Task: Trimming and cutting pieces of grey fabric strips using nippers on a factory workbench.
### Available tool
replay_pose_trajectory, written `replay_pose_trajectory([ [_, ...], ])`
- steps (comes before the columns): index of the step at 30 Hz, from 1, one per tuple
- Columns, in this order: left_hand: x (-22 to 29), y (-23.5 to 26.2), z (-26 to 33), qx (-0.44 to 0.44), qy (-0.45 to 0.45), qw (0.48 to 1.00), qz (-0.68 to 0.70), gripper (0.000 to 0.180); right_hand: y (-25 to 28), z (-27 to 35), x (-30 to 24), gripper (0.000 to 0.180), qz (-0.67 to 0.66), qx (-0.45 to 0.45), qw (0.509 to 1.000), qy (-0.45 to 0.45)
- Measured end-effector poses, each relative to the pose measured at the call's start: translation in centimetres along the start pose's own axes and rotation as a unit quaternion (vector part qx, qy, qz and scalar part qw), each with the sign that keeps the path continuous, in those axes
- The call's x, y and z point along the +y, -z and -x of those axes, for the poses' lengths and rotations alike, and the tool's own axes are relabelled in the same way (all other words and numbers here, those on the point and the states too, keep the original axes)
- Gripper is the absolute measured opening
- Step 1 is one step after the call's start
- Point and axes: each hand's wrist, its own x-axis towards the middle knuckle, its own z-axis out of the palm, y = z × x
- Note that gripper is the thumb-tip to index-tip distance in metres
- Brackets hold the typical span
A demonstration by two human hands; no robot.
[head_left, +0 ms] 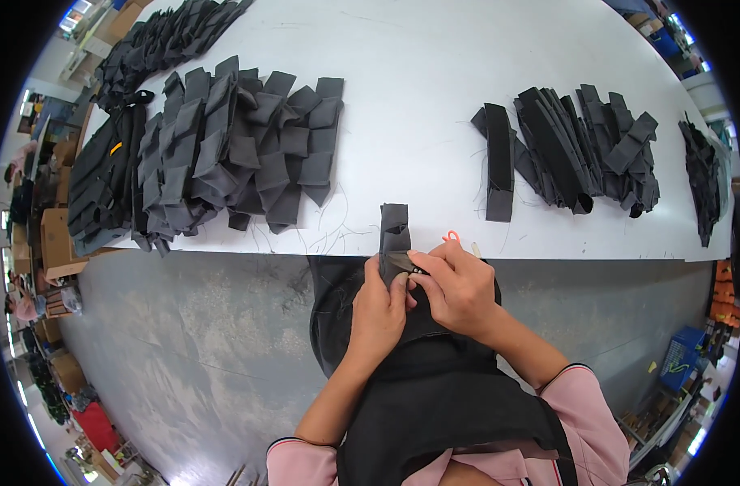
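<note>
At the table's front edge, my left hand [378, 312] pinches a dark grey folded fabric strip [395, 231]. The strip's far end lies on the white tabletop, and its near end is partly covered by my fingers. My right hand [460, 290] is closed around a small pair of thread snips [401, 262]. The metal blades point left against the strip, close to my left fingertips. An orange loop [452, 236] shows above my right knuckles. Whether the blades are on a thread is too small to tell.
On the white table [418, 97], a large heap of grey fabric strips [224, 154] lies left, beside a black fabric bundle [102, 178]. More strip bundles [560, 150] sit right, and a dark pile [700, 182] near the right edge. Loose threads are scattered about. A blue crate [682, 356] stands lower right.
</note>
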Motion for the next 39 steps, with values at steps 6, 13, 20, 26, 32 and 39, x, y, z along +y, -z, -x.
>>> replay_pose_trajectory([
  [6, 0.2, 0.4, 0.0, -0.03, 0.031, 0.998, 0.055, 0.026, 0.3, 0.5, 0.2, 0.025, -0.067, 0.024, 0.995, -0.068],
  [13, 0.0, 1.2, -0.5, -0.124, 0.132, 0.937, 0.297, 0.03, -1.0, 0.6, 1.7, 0.014, -0.374, -0.078, 0.869, -0.314],
  [20, -1.9, 0.5, 0.6, -0.017, 0.132, 0.957, 0.259, 0.033, -2.4, 2.8, -0.8, 0.03, -0.266, -0.02, 0.946, -0.186],
  [26, -1.2, 0.6, 0.7, -0.048, 0.055, 0.98, 0.186, 0.028, 0.0, 1.0, -0.4, 0.025, -0.205, -0.056, 0.971, -0.114],
  [32, -1.2, 1.4, 0.6, -0.122, 0.075, 0.983, 0.112, 0.023, -2.4, -1.0, 1.6, 0.017, -0.299, -0.151, 0.897, -0.287],
  [39, -0.5, 3.1, 0.6, -0.181, 0.124, 0.962, 0.162, 0.02, 0.9, -0.8, 0.9, 0.032, -0.241, -0.118, 0.953, -0.138],
])
